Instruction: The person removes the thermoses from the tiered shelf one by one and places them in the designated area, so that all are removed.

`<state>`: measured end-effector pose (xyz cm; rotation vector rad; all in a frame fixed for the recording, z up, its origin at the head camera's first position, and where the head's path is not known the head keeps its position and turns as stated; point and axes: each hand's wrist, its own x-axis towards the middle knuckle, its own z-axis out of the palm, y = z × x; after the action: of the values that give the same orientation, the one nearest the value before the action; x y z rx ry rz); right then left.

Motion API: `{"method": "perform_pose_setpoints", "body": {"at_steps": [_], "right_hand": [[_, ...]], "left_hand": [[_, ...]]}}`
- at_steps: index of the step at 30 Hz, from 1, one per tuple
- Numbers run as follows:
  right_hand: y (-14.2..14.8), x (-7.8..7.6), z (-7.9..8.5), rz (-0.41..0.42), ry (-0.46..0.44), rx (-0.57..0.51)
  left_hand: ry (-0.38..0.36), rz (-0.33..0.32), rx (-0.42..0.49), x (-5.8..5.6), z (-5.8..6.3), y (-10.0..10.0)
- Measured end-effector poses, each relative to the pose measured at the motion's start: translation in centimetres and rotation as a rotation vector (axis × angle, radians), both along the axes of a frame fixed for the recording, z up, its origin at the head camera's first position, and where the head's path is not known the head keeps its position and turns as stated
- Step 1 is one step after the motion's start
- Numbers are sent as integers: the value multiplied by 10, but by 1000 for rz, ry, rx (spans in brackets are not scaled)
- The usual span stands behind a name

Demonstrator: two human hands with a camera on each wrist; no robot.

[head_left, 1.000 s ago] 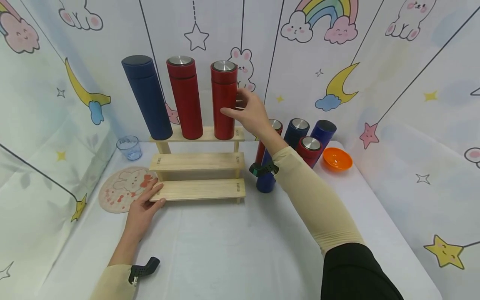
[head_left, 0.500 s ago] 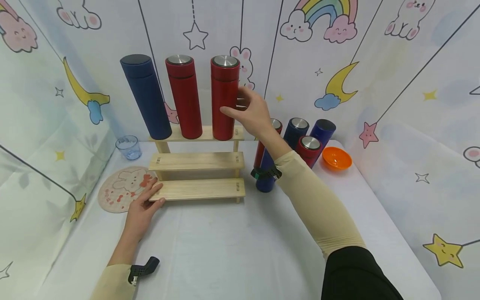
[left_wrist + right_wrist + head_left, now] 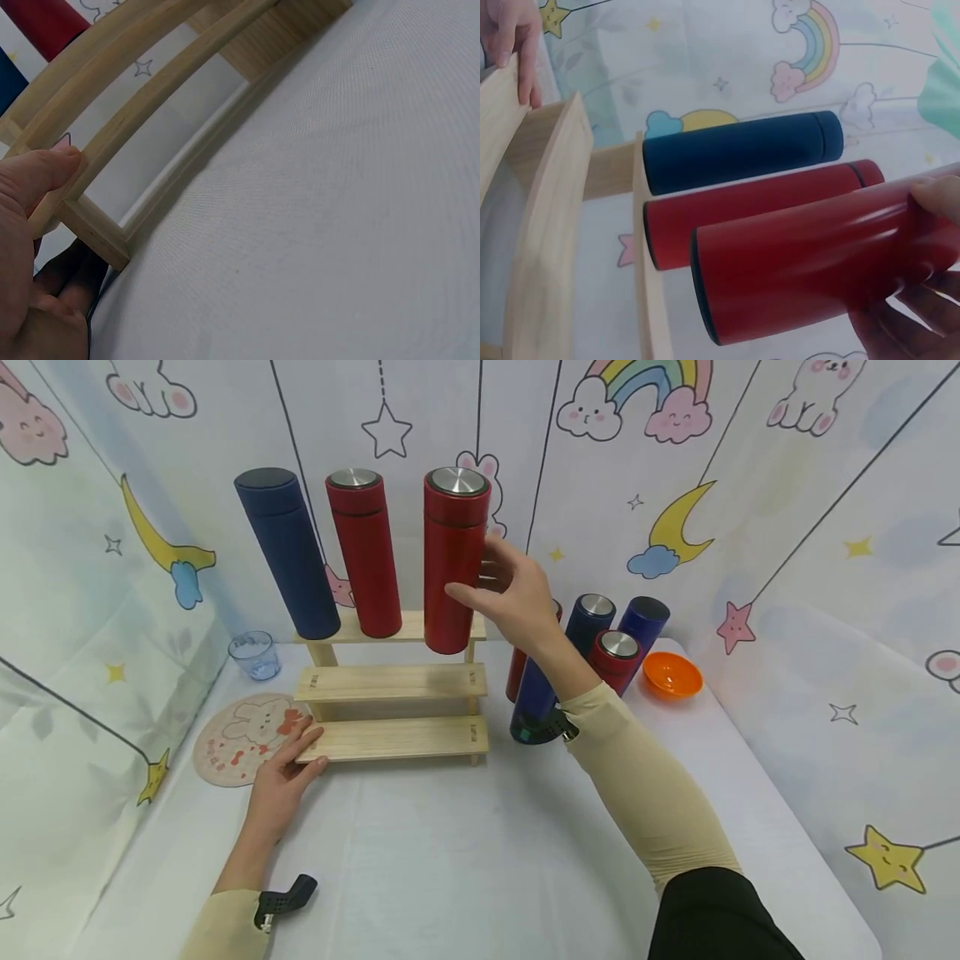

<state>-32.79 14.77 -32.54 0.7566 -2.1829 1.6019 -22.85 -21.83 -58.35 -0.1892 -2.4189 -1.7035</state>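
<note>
My right hand (image 3: 517,597) grips a red thermos (image 3: 453,543) with a steel lid, thumb on its front and fingers round the right side. In the right wrist view its dark base (image 3: 703,289) stands off the top board. A blue thermos (image 3: 288,556) and another red thermos (image 3: 366,556) stand on the top tier of a three-tier wooden rack (image 3: 393,682). With my left hand (image 3: 281,781) I hold the left end of the rack's lowest board; in the left wrist view the thumb (image 3: 56,166) lies on its edge, and the other fingers are partly hidden.
Several blue and red thermoses (image 3: 592,622) stand right of the rack, partly behind my right arm. Beyond them is an orange bowl (image 3: 672,675). On the left are a clear blue glass (image 3: 255,656) and a round rabbit-print mat (image 3: 232,743). Printed cloth (image 3: 450,410) encloses the table.
The red thermos in my right hand has come up off the top board, toward me and slightly right. My left hand stays on the rack's end.
</note>
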Motion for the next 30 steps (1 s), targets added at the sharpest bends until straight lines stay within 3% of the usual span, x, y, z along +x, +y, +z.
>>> {"method": "perform_pose_setpoints", "body": {"at_steps": [19, 30], "right_hand": [[19, 45, -9, 53, 87, 0], [38, 73, -24, 0, 80, 35]], "left_hand": [[-3, -16, 22, 1, 2, -1], [14, -8, 9, -1, -4, -2]]}}
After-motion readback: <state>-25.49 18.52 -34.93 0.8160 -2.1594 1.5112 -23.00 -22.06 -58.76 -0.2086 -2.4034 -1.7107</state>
